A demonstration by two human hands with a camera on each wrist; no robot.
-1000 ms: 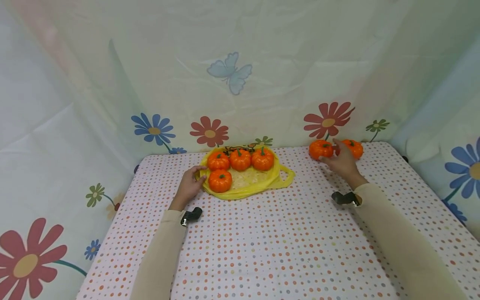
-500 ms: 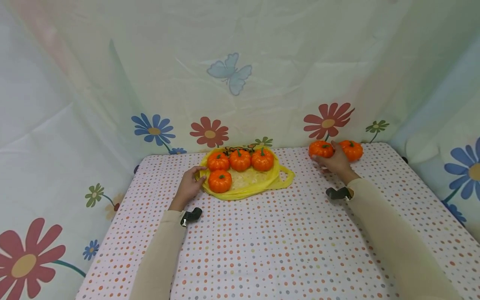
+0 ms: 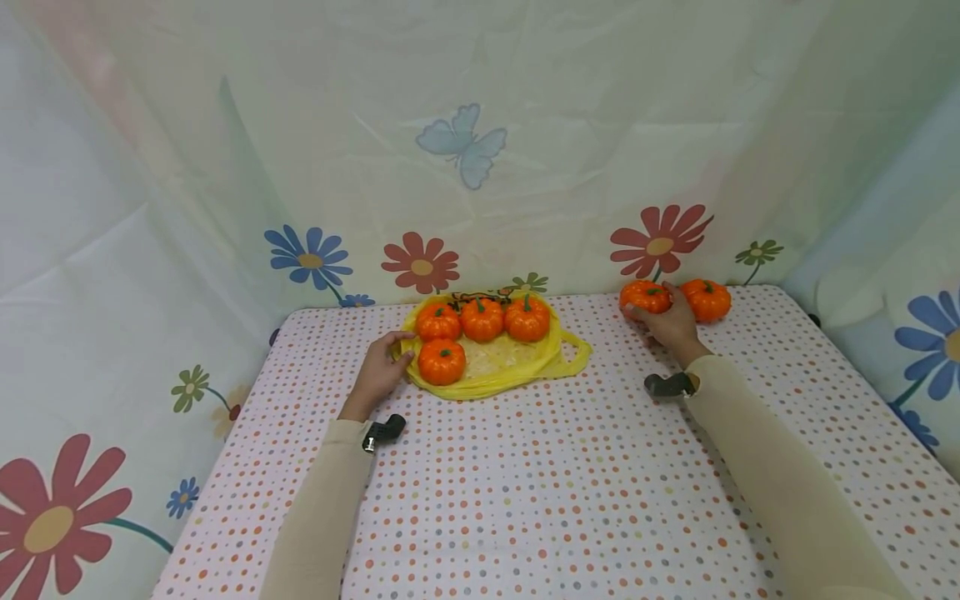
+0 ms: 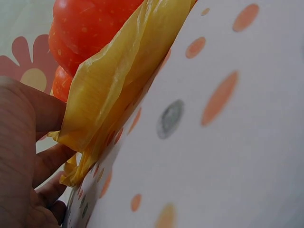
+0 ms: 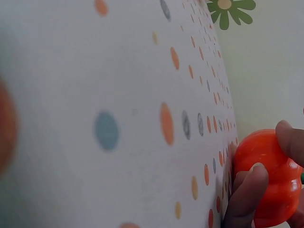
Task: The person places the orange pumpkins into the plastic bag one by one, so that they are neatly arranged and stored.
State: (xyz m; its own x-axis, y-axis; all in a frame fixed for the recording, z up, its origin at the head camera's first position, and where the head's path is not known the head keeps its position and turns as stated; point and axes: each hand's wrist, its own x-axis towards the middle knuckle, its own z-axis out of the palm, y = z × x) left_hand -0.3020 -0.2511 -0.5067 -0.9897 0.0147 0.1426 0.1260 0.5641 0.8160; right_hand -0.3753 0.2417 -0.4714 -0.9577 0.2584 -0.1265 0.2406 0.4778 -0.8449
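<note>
My left hand [image 3: 377,373] is at the left edge of a yellow plastic bag [image 3: 517,367], which lies with its mouth spread wide. Thumb and fingers pinch the bag's rim [image 4: 102,90] in the left wrist view. Several small orange pumpkins [image 3: 442,362] with green stems sit inside, three along the back and one at the front left. At the back right, my right hand [image 3: 675,323] grips another orange pumpkin [image 3: 641,297], its thumb in front and fingers behind. In the right wrist view, fingers curl round that pumpkin [image 5: 266,152] close to the tabletop.
One more pumpkin [image 3: 708,301] stands just right of my right hand. The bag's handle loop [image 3: 577,354] reaches out to the right. A dotted cloth covers the table [image 3: 480,492], and a flowered curtain [image 3: 337,167] rises behind its far edge.
My right hand has shifted left, away from the right pumpkin, and its fingers have closed round the left one. The left hand and the bag have stayed in place.
</note>
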